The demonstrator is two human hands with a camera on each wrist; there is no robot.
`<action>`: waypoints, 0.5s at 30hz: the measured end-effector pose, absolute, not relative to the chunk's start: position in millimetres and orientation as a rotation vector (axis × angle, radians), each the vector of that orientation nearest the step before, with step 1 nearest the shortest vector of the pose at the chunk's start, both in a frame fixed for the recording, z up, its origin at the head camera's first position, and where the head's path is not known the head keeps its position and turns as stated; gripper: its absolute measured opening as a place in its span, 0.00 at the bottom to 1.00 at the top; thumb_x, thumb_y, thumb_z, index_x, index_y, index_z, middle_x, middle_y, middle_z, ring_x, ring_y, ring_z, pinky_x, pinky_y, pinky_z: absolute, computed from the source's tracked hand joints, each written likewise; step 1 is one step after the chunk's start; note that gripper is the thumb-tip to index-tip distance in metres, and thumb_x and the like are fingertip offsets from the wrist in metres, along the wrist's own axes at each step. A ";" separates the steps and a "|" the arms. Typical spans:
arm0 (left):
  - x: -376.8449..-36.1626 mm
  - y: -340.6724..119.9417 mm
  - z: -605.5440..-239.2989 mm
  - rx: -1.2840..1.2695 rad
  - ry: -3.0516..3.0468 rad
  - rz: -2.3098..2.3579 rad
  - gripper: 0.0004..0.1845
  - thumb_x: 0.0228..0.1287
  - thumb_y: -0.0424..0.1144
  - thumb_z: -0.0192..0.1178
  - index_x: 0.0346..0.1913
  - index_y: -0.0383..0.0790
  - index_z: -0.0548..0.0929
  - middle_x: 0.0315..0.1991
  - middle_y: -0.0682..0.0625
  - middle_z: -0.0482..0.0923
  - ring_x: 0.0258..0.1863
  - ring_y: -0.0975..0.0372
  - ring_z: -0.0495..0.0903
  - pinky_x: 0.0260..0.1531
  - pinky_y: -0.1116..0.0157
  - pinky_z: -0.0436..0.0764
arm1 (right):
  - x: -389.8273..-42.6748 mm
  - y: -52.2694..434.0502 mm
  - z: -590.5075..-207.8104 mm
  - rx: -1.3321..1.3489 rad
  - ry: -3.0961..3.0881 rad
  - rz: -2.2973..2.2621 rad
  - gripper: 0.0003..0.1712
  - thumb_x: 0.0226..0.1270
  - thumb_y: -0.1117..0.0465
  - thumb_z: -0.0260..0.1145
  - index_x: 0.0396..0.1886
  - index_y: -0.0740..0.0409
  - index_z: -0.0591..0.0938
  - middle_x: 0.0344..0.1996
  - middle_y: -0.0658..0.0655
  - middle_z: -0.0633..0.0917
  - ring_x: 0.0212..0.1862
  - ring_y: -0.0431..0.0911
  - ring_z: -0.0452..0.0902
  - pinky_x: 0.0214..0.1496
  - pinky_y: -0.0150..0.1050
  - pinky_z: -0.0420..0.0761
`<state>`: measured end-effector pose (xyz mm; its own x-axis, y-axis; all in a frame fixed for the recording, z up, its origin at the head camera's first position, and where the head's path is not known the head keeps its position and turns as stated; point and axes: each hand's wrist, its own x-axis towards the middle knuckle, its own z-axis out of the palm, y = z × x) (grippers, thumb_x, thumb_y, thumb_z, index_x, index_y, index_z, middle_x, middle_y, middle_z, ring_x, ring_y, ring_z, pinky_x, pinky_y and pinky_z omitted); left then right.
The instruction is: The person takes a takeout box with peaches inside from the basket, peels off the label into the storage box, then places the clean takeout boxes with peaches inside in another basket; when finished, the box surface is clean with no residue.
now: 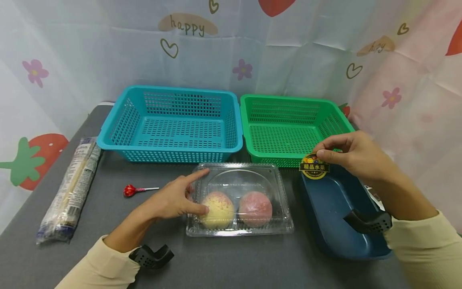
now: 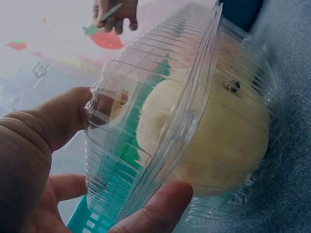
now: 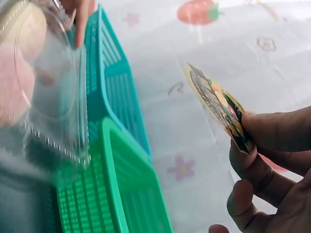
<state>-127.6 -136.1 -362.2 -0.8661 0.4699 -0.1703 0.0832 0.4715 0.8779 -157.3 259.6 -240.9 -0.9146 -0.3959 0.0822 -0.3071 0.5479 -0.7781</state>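
Observation:
In the middle of the table sits a clear plastic clamshell box (image 1: 240,174) with its lid on. Inside are a yellow round fruit (image 1: 217,209) and a pink round fruit (image 1: 255,208), both peach-like. My left hand (image 1: 180,196) spans the box's left end, gripping it between thumb and fingers. At the right, my right hand (image 1: 355,154) pinches a round black-and-gold fruit label (image 1: 314,166) between thumb and index finger. The right wrist view shows this thin label (image 3: 218,107) nearly edge-on, held up off the surfaces around it.
Behind the box stand a blue basket (image 1: 169,154) and a green basket (image 1: 268,160). A dark blue tub (image 1: 335,224) lies below my right forearm. A red lollipop (image 1: 130,190) and a long wrapped package (image 1: 70,190) lie at left. A printed curtain (image 1: 216,68) hangs behind.

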 end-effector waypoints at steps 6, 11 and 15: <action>-126.8 -136.0 -361.6 0.456 2.335 1.362 0.53 0.48 0.42 0.76 0.76 0.46 0.56 0.22 0.50 0.64 0.18 0.63 0.64 0.19 0.64 0.66 | -162.9 282.9 -247.0 -0.570 2.642 -1.268 0.11 0.70 0.63 0.63 0.41 0.68 0.84 0.37 0.55 0.85 0.43 0.45 0.75 0.45 0.30 0.76; -126.0 -136.1 -361.4 0.453 2.348 1.363 0.53 0.47 0.41 0.76 0.76 0.46 0.57 0.27 0.45 0.65 0.19 0.62 0.65 0.20 0.63 0.66 | -168.2 299.9 -255.0 -0.581 2.582 -1.312 0.09 0.70 0.67 0.61 0.41 0.70 0.84 0.34 0.57 0.85 0.37 0.46 0.78 0.44 0.30 0.77; -126.0 -136.1 -361.6 0.448 2.350 1.367 0.53 0.47 0.41 0.76 0.75 0.46 0.57 0.28 0.44 0.65 0.20 0.62 0.65 0.20 0.63 0.67 | -174.0 311.9 -264.7 -0.574 2.516 -1.377 0.08 0.69 0.70 0.60 0.40 0.69 0.84 0.31 0.56 0.85 0.35 0.45 0.79 0.41 0.32 0.79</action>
